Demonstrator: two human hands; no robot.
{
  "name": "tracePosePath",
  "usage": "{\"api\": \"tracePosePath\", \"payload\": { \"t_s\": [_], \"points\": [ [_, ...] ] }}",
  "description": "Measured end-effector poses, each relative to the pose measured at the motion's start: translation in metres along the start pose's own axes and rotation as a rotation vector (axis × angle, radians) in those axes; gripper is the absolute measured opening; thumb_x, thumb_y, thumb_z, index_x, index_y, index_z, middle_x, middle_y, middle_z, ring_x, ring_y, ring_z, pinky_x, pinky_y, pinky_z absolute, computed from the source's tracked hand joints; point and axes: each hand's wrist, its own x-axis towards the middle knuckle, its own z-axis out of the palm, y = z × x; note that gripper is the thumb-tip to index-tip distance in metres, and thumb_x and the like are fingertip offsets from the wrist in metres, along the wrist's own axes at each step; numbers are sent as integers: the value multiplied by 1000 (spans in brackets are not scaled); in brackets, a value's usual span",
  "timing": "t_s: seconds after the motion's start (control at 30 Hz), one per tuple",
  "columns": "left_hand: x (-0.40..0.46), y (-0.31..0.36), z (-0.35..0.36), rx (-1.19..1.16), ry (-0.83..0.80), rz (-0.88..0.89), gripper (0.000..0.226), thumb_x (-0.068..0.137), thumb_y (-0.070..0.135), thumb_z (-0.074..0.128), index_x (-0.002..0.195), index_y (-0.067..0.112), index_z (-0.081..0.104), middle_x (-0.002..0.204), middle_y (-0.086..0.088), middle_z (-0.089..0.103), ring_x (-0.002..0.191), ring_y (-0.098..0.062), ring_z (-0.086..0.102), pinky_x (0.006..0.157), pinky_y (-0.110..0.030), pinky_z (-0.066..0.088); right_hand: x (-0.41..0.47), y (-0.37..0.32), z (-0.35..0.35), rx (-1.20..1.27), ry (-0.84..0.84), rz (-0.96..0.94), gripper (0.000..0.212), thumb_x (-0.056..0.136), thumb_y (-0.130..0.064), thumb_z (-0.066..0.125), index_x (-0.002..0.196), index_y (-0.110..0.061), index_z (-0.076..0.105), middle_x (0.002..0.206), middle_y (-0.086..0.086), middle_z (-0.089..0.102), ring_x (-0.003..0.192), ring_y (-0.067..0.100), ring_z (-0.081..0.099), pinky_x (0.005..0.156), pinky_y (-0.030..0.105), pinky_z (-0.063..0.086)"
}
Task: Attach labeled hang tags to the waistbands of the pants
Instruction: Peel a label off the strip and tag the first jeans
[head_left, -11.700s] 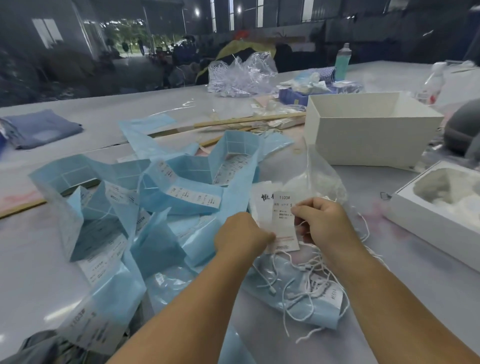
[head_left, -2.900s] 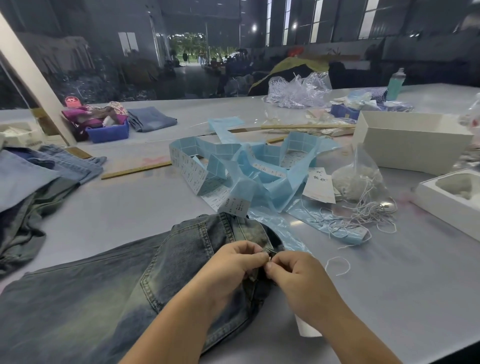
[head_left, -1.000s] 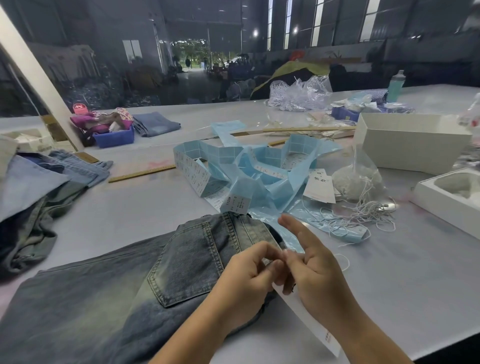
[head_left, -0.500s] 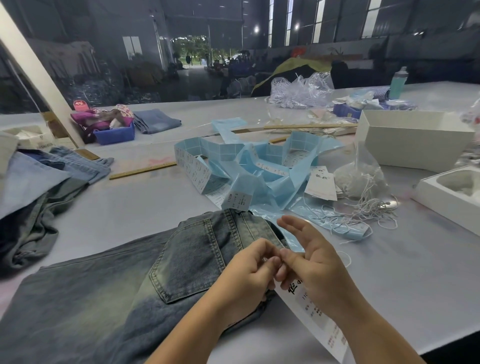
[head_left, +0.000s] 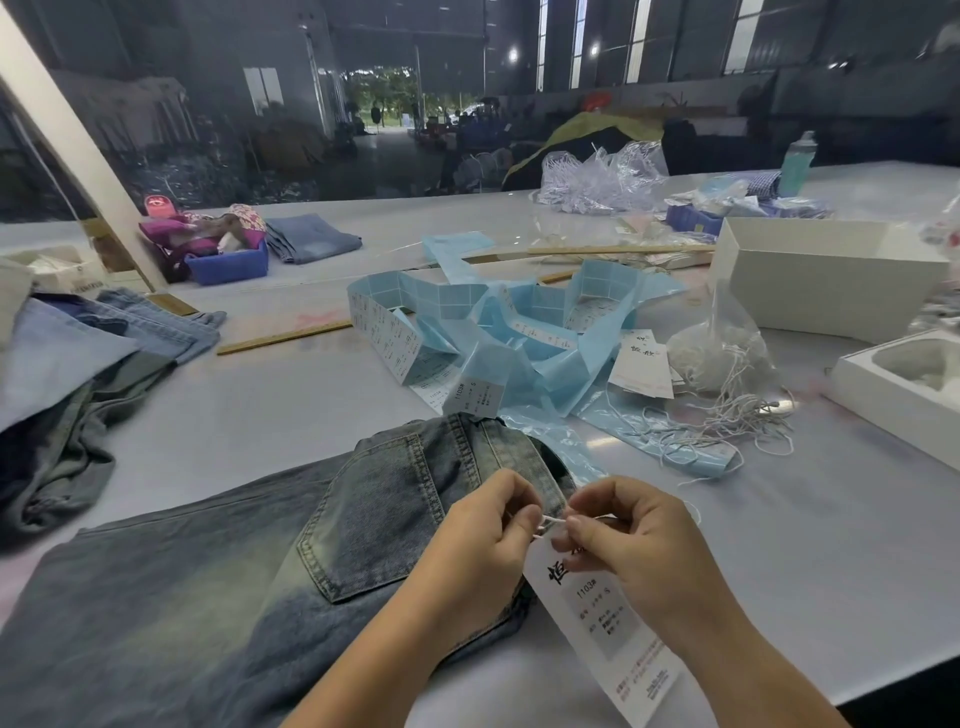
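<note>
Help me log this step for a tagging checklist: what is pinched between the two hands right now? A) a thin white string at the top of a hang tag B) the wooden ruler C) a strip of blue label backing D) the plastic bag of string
A: the left hand and right hand both pinch a thin white string at the top of the hang tag, beside the jeans waistband.

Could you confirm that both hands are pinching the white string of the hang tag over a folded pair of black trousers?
Not quite: the head view shows faded blue denim jeans, not black trousers. The left hand and right hand do pinch the white string of the white paper hang tag.
</note>
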Motion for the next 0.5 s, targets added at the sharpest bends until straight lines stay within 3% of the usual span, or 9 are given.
{"api": "tracePosePath", "payload": {
  "t_s": [0.1, 0.23, 0.4, 0.5],
  "points": [
    [-1, 0, 0, 3, 7, -4, 21, 98, 21, 53, 82, 34, 53, 66, 27, 57, 57, 3, 47, 54, -12, 36, -3, 0, -1, -48, -26, 19, 15, 84, 7, 68, 84, -7, 70, 71, 11, 74, 63, 26, 72, 61, 27, 58],
    [-1, 1, -1, -8, 9, -4, 21, 98, 23, 53, 82, 37, 53, 67, 25, 57, 57, 2, 47, 54, -12, 36, -7, -1, 1, -305, 0, -60, 22, 84, -1, 69, 84, -23, 70, 70, -2, 73, 53, 19, 68, 56, 26, 55],
    [-2, 1, -2, -64, 2, -15, 21, 98, 21, 54, 83, 36, 55, 68, 21, 57, 58, 1, 45, 56, -14, 37, -5, 0, 4, -573, 52, -270, 24, 78, -9, 78, 80, -31, 71, 86, -13, 62, 63, 11, 60, 58, 13, 45],
    [-2, 2, -3, -90, 6, -25, 20, 98, 19, 54, 83, 32, 56, 66, 19, 57, 57, 1, 44, 56, -13, 37, -6, 4, 5, -623, 47, -314, 24, 78, -10, 77, 87, -32, 72, 93, -14, 55, 64, 13, 57, 61, 15, 44]
  ]
}}
